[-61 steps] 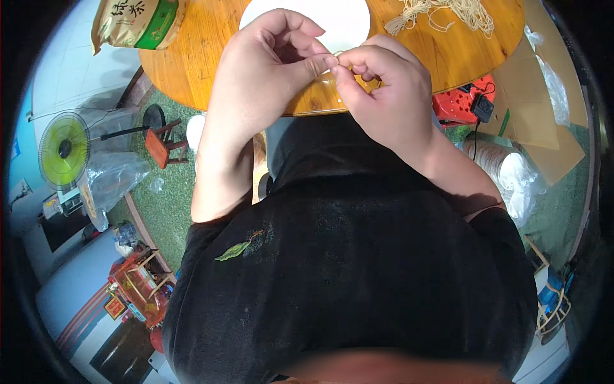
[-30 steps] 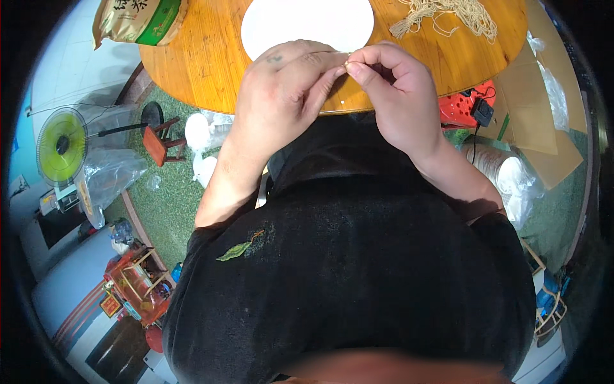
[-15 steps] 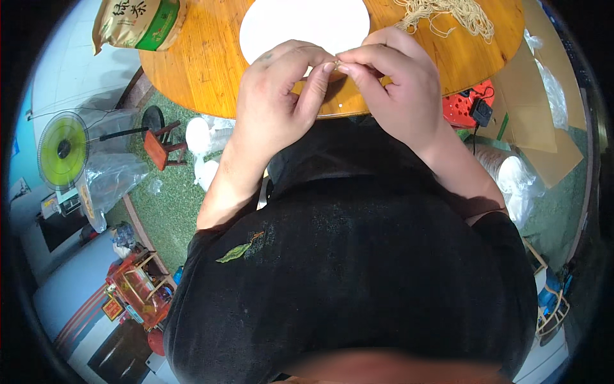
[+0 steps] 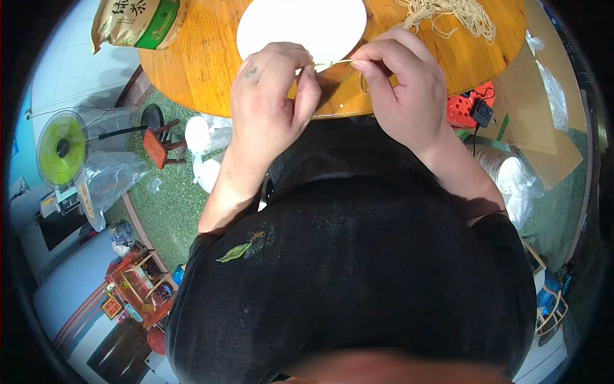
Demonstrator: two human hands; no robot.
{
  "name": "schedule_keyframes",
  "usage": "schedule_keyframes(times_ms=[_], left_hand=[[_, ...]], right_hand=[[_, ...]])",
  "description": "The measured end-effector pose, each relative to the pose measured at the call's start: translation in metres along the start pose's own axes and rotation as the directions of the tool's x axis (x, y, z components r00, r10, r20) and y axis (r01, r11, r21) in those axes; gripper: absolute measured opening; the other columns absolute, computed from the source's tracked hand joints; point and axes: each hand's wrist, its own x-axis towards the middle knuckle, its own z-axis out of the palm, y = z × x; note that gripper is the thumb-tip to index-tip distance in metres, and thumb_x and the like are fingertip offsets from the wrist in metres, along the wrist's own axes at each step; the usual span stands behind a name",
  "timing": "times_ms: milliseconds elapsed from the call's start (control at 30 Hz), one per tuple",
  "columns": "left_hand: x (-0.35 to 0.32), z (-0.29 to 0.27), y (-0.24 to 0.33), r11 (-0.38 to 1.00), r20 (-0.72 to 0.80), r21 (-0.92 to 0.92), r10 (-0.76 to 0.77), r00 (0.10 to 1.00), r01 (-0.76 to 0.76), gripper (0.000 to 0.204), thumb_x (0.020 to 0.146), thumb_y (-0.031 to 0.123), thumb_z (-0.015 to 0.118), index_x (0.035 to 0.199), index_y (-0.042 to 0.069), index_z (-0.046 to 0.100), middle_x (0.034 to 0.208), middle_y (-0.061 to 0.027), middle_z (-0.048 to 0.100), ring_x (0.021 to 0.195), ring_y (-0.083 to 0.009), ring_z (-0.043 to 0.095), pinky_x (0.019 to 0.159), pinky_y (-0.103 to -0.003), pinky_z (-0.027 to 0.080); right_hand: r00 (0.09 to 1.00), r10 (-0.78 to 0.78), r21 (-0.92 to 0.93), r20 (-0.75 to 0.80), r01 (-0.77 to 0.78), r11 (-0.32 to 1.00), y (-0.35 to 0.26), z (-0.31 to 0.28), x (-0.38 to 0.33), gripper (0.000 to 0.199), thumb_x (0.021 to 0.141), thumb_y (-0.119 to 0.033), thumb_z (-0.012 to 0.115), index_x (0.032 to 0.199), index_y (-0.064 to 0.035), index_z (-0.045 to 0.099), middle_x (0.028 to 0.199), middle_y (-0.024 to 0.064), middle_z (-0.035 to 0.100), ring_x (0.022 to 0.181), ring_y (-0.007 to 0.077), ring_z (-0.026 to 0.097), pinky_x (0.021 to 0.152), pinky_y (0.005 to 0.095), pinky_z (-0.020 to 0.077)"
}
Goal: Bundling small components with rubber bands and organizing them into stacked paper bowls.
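Note:
A short length of pale cord [image 4: 334,63] is stretched between my two hands, above the near edge of the round wooden table [image 4: 204,70]. My left hand [image 4: 274,93] pinches one end between thumb and fingers. The other end is pinched in my right hand [image 4: 408,86], and a loop of the cord hangs below those fingers. A small knot seems to show near the left fingertips. Just beyond my hands lies a white round plate or disc [image 4: 300,25]. At the far right of the table is a loose heap of the same pale cord [image 4: 457,18].
A gold and green pouch [image 4: 137,22] stands at the table's far left. On the floor are a small reddish stool [image 4: 157,150], a green fan [image 4: 62,148] and wrapped stacks of white discs [image 4: 508,173]. A red crate-like item [image 4: 459,110] and cardboard [image 4: 524,96] are at right.
My hands have moved apart from fingertips nearly touching, and the cord between them is now drawn out straight. The left hand shifted slightly left, the right slightly right.

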Motion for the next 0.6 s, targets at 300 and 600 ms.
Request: schedule_keyframes(times_ms=[300,600], left_hand=[[-0.009,0.006,0.001,0.986,-0.007,-0.009,0.169,0.986,-0.169,0.019,0.082,0.000,0.078,0.099,0.002,0.070,0.105,-0.0121,0.078,0.101,-0.0311,0.075,0.095,-0.043,0.056],[-0.008,-0.003,0.007,0.998,0.004,0.045,-0.031,1.000,0.031,0.010,0.089,0.006,0.082,0.096,0.005,0.075,0.095,-0.0100,0.077,0.092,-0.0314,0.075,0.086,-0.041,0.058]], right_hand=[[0.999,0.038,-0.021,-0.015,-0.039,0.999,0.006,0.004,-0.006,0.003,0.097,-0.007,0.074,0.099,-0.0048,0.073,0.093,0.0106,0.070,0.085,0.0330,0.070,0.073,0.0422,0.0561],[0.976,-0.042,0.089,-0.216,0.063,0.994,0.000,0.010,-0.021,0.016,0.091,-0.004,0.086,0.102,-0.0033,0.075,0.096,0.0079,0.073,0.080,0.0226,0.074,0.071,0.0311,0.0600]])
